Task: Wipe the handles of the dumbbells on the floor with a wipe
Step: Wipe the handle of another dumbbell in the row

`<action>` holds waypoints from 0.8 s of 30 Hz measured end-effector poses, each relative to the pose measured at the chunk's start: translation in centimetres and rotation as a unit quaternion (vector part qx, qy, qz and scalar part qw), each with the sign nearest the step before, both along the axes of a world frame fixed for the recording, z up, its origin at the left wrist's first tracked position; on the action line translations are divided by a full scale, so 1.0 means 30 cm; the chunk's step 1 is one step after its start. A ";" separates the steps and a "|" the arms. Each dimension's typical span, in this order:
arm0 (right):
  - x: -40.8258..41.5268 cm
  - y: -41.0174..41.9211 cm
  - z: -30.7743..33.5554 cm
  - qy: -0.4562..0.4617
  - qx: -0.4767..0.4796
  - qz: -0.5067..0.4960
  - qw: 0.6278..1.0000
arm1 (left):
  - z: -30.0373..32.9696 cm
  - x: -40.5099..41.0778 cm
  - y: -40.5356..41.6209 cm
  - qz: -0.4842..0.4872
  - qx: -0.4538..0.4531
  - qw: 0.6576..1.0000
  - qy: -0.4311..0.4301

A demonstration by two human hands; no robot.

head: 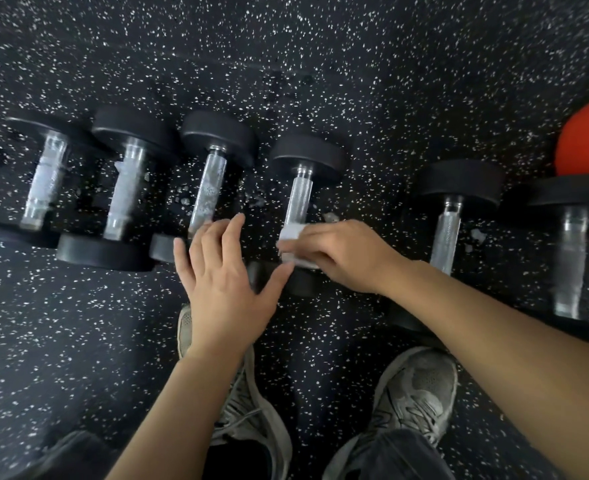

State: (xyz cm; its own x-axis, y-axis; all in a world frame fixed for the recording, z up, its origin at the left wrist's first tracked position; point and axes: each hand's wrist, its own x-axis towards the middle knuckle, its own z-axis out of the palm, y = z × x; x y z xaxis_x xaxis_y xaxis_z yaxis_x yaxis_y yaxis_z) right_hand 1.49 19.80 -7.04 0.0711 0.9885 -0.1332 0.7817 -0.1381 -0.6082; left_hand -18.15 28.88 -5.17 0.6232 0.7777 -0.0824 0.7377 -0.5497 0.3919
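Several black dumbbells with metal handles lie in a row on the speckled black floor (78, 341). My right hand (346, 254) grips a white wipe (293, 237) wrapped around the near end of the fourth dumbbell's handle (300, 195). My left hand (224, 282) hovers with fingers spread over the near end of the third dumbbell (210, 188), holding nothing; its thumb reaches toward the wipe. The two handles at the far left (49, 178) (127, 192) carry white smears or shreds. The two dumbbells to the right (447, 233) (571, 258) lie untouched.
A red-orange ball (587, 143) sits at the right edge behind the last dumbbell. Small white shreds (476, 235) lie on the floor between the handles. My grey shoes (414, 393) (241, 403) stand just below the row of dumbbells.
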 end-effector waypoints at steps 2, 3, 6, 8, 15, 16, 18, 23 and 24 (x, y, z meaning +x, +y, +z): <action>0.033 0.003 0.003 0.024 0.044 -0.095 0.994 | 0.000 0.026 -0.028 -0.012 -0.001 1.000 0.000; 0.051 0.008 0.000 0.022 0.059 -0.147 0.987 | 0.000 0.041 -0.043 -0.017 -0.003 1.000 0.000; 0.075 -0.008 -0.015 -0.008 0.043 -0.192 0.980 | -0.002 0.085 -0.087 -0.036 -0.023 0.999 0.010; 0.062 -0.047 -0.003 -0.008 0.019 -0.146 0.989 | -0.001 0.101 -0.107 -0.052 -0.037 0.998 0.006; 0.108 -0.128 0.031 -0.006 -0.030 -0.057 0.998 | -0.038 0.048 -0.120 -0.033 -0.083 0.994 -0.056; 0.121 -0.122 0.025 -0.007 -0.003 -0.110 0.994 | -0.045 0.042 -0.126 -0.033 -0.094 0.993 -0.057; 0.135 -0.109 0.019 -0.020 0.020 -0.189 0.982 | -0.048 0.043 -0.145 -0.030 -0.115 0.991 -0.060; 0.088 -0.163 0.031 -0.051 -0.035 -0.098 0.993 | -0.044 0.080 -0.178 -0.025 -0.146 0.988 -0.051; 0.085 -0.181 0.042 -0.045 -0.060 -0.065 0.995 | -0.043 0.089 -0.183 -0.024 -0.149 0.987 -0.045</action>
